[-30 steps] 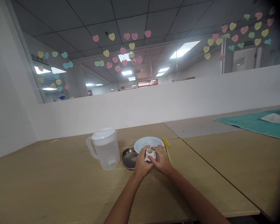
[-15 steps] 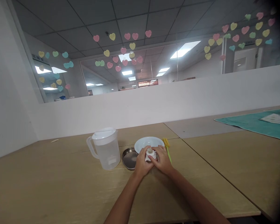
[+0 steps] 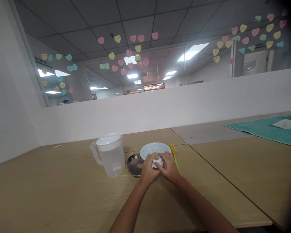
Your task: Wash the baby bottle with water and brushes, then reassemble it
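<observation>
Pointing its beige top (image 3: 156, 157) upward, a small white object (image 3: 158, 161) sits clasped between left hand (image 3: 148, 170) and right hand (image 3: 170, 167), which hide its long axis. Just beyond lies a pale plate (image 3: 149, 148); a metal dish (image 3: 135, 166) lies beside the left hand.

Dish (image 3: 134, 165), pitcher (image 3: 111, 159) bar left hand (image 3: 148, 170) leftward; room right of green handle (image 3: 176, 161).

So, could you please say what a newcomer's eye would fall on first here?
Likely the heart-shaped sticky notes scattered across the window above the table. Next come the two hands, meeting around a white item in front of the pale bowl, and the translucent lidded pitcher to their left.
</observation>
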The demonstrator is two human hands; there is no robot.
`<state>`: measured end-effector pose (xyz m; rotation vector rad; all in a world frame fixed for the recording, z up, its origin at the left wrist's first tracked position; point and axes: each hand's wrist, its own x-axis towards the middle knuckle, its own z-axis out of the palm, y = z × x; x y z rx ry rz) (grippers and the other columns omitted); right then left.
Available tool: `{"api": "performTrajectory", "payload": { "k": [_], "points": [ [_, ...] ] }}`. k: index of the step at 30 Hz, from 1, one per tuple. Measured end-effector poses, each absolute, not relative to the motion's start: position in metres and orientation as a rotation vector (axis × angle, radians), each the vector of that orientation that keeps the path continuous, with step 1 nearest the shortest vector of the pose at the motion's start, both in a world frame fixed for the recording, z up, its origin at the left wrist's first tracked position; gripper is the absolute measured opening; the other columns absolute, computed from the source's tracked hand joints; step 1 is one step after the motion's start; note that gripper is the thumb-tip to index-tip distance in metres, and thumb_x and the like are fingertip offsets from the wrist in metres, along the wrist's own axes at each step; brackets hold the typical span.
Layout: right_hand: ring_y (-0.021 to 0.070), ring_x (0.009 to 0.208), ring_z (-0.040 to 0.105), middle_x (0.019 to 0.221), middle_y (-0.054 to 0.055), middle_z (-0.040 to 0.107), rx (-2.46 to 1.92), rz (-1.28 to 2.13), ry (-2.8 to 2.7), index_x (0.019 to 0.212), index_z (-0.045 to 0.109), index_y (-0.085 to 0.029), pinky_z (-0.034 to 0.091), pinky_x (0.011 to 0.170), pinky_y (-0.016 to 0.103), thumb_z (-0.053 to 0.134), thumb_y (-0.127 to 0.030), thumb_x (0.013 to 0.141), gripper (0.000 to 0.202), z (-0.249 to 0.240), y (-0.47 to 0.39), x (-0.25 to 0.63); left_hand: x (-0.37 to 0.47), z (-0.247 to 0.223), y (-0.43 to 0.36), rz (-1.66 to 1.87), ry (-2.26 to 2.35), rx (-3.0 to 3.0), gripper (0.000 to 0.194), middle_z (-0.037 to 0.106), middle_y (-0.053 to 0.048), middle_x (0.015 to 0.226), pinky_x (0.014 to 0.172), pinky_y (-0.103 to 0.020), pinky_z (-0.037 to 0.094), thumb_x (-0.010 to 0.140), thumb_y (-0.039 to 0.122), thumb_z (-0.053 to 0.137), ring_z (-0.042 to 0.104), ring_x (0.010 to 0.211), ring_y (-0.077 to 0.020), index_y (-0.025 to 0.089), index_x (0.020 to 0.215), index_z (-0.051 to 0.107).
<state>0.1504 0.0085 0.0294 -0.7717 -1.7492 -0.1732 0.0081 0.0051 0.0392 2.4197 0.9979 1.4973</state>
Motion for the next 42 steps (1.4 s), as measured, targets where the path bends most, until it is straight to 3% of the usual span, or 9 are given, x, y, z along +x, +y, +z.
{"api": "performTrajectory", "payload": {
  "k": [6, 14, 21, 25, 32, 42],
  "points": [
    [0.0215, 0.089, 0.056, 0.095, 0.006, 0.064, -0.758, -0.232, -1.745, 0.101, 0.057, -0.017, 0.035, 0.093, 0.042, 0.053, -0.035, 0.084, 0.025, 0.03, 0.009, 0.15, 0.007, 0.034, 0.007, 1.549, 0.95, 2.363, 0.065, 0.049, -0.008, 0.127, 0.101, -0.034, 0.037, 0.07, 0.02, 0.065, 0.047, 0.117, -0.019, 0.019, 0.129, 0.039],
    [0.0209, 0.092, 0.056, 0.098, 0.005, 0.064, -0.752, -0.2, -1.748, 0.104, 0.057, -0.018, 0.034, 0.094, 0.041, 0.053, -0.034, 0.085, 0.025, 0.028, 0.009, 0.151, 0.008, 0.035, 0.005, 1.551, 0.956, 2.298, 0.052, 0.057, -0.006, 0.109, 0.091, -0.032, 0.044, 0.067, 0.024, 0.069, 0.055, 0.101, -0.0189, 0.017, 0.113, 0.046],
    [0.022, 0.089, 0.056, 0.095, 0.006, 0.064, -0.766, -0.236, -1.747, 0.102, 0.056, -0.017, 0.036, 0.091, 0.041, 0.052, -0.036, 0.085, 0.025, 0.029, 0.009, 0.151, 0.008, 0.034, 0.006, 1.532, 1.0, 2.386, 0.068, 0.051, -0.009, 0.125, 0.101, -0.035, 0.039, 0.07, 0.019, 0.064, 0.049, 0.117, -0.0202, 0.018, 0.132, 0.037],
    [0.0223, 0.088, 0.056, 0.094, 0.007, 0.064, -0.768, -0.244, -1.733, 0.101, 0.057, -0.017, 0.036, 0.09, 0.041, 0.052, -0.036, 0.084, 0.026, 0.029, 0.009, 0.151, 0.008, 0.032, 0.006, 1.54, 1.046, 2.38, 0.069, 0.051, -0.012, 0.125, 0.096, -0.036, 0.042, 0.069, 0.025, 0.067, 0.053, 0.111, -0.0217, 0.016, 0.13, 0.037],
    [0.0223, 0.089, 0.054, 0.094, 0.007, 0.064, -0.779, -0.233, -1.721, 0.101, 0.058, -0.016, 0.035, 0.091, 0.042, 0.053, -0.037, 0.084, 0.027, 0.029, 0.009, 0.151, 0.008, 0.041, 0.004, 1.505, 1.012, 2.318, 0.061, 0.057, -0.006, 0.112, 0.09, -0.032, 0.045, 0.065, 0.023, 0.069, 0.056, 0.102, -0.0191, 0.018, 0.121, 0.044],
    [0.0205, 0.087, 0.056, 0.093, 0.006, 0.065, -0.769, -0.251, -1.71, 0.1, 0.058, -0.017, 0.037, 0.092, 0.04, 0.053, -0.037, 0.084, 0.026, 0.03, 0.01, 0.15, 0.008, 0.042, 0.002, 1.498, 1.041, 2.333, 0.065, 0.055, -0.009, 0.119, 0.093, -0.034, 0.043, 0.065, 0.023, 0.068, 0.054, 0.108, -0.0208, 0.018, 0.125, 0.043]
  ]
}}
